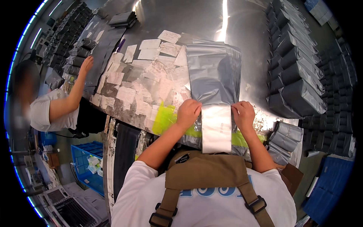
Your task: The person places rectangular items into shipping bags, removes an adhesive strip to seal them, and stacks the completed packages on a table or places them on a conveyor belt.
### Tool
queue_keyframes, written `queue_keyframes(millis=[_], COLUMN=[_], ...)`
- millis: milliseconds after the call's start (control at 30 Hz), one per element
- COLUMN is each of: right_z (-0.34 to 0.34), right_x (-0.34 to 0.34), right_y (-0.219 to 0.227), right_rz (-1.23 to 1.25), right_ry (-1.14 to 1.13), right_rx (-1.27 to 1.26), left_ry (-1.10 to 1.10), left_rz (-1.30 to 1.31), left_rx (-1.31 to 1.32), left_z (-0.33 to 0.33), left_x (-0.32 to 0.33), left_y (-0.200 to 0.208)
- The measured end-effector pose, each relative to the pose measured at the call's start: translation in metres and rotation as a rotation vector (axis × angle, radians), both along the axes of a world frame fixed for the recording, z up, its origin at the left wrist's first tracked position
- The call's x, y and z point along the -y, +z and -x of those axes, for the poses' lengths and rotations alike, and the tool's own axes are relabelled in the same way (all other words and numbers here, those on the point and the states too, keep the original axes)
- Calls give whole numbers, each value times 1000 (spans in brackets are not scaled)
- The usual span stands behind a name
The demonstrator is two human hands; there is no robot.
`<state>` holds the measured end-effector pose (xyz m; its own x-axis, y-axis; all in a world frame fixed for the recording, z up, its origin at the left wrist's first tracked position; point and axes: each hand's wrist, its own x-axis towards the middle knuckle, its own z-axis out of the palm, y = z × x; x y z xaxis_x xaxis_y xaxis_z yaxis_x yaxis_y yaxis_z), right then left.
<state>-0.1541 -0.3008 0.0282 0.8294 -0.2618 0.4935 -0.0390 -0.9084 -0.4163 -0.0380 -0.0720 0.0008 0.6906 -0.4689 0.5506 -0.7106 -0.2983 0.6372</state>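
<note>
In front of me on the table lies a stack of flat grey plastic bags, reaching away from my body. A pale silvery-white strip runs from its near end toward my chest. My left hand is closed in a pinch at the left edge, where grey meets white. At the right edge, level with it, my right hand pinches with thumb and fingers. How many layers lie between the fingers is hidden. The grey plastic looks creased between both hands.
The metal table carries many stuck paper labels and yellow-green tape. Bundled grey bags form a tall row on the right; rolled grey bundles lie nearer. Another person's arm works at left. A blue crate stands below.
</note>
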Motion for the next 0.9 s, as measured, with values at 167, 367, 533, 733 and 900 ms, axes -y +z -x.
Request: queue_keyframes(millis=[167,367,533,733,900], right_z=[24,-2,-4,-10,15], right_x=[-7,10,14,-6,-6], right_y=[-12,-27,-25,-39,-32], right_rz=[-49,-477,-352,-391,-276], right_ry=[-14,-13,-137,-318,-230], right_rx=[84,-368,-254,-302,-325], left_ry=[-131,146,120,144,119], left_rz=[-17,-227,-212,-214,-337], left_rx=[32,-307,-31,-163,-346], left_z=[25,0,-8,3,9], left_x=[-12,5,16,9,4], left_y=[-16,-60,-37,-50,-38])
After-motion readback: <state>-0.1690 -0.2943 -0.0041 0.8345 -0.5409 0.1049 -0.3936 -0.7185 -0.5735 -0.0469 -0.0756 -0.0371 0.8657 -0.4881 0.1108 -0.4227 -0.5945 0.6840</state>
